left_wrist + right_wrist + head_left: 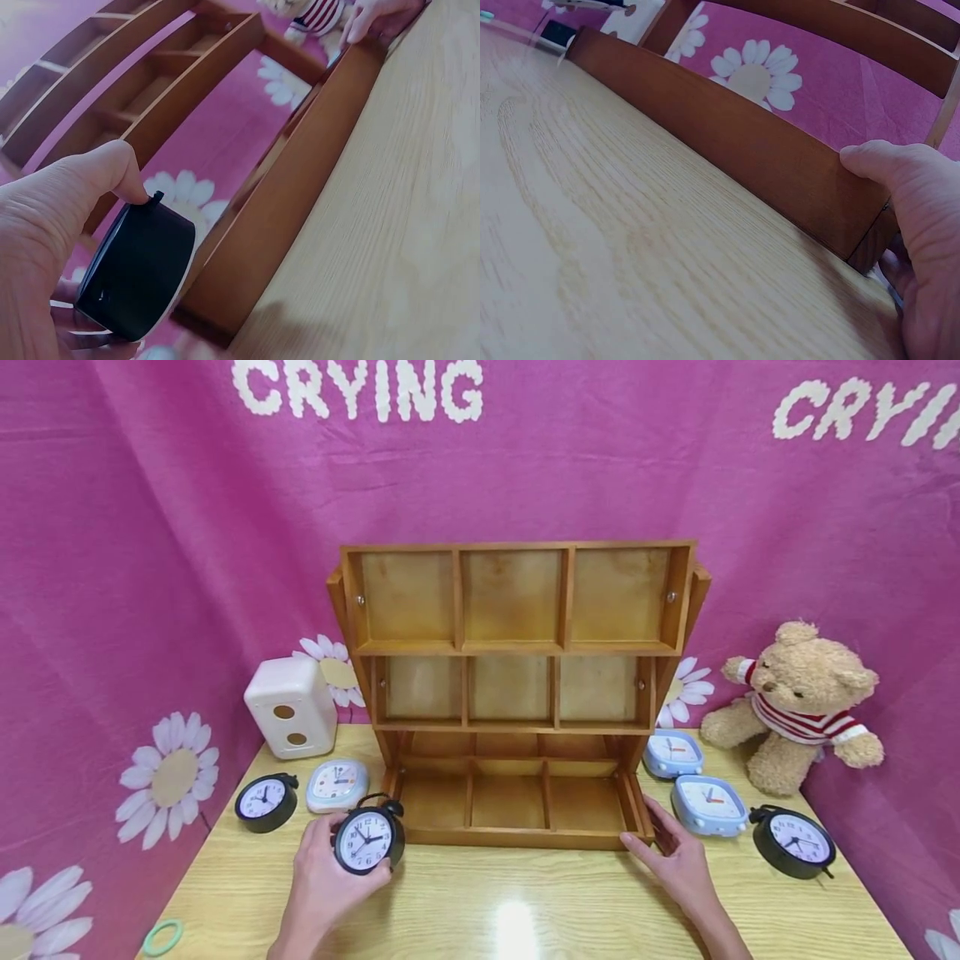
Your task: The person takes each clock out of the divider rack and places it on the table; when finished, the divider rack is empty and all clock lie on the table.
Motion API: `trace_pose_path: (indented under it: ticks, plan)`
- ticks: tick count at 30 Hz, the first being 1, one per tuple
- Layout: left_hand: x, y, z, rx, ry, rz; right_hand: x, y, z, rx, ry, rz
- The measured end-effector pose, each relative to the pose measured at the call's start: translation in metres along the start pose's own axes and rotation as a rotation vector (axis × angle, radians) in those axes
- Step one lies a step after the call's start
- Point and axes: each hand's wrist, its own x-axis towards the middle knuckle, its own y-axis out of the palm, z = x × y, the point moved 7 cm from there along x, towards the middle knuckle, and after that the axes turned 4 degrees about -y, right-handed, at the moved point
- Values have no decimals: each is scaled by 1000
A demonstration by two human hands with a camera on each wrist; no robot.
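Observation:
My left hand [327, 872] grips a black twin-bell alarm clock [365, 841] between thumb and fingers, its white face tilted up, just off the front left corner of a wooden tiered shelf [517, 838]. In the left wrist view the black side of the alarm clock [139, 270] shows beside the shelf. My right hand [678, 858] holds the shelf's front right corner, the thumb on the front board and the fingers along the outer side. In the right wrist view that thumb lies on the board [780, 165]. The compartments of the shelf hold nothing visible.
Left of the shelf lie a black clock [266, 803], a pale blue clock [337, 786] and a white box [291, 706]. On the right are two blue clocks [672, 753], another black clock [793, 842] and a teddy bear [806, 693]. A green ring [162, 937] lies front left.

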Motion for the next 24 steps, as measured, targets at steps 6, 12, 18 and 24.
trace_pose_path:
  ticks: [6, 12, 18, 24]
  plan:
    - [-1, -22, 26, 51, -49, -27, 1, 2, -1, 4, 19, 10]
    - [-3, -41, 61, 114, -142, -14, 0, 0, 2, -2, 31, 3]
    - [-3, -54, 98, 188, -279, 54, -1, -1, 3, -23, 37, 4]
    - [3, -61, 123, 247, -373, 153, 0, 0, 4, -9, 25, 5]
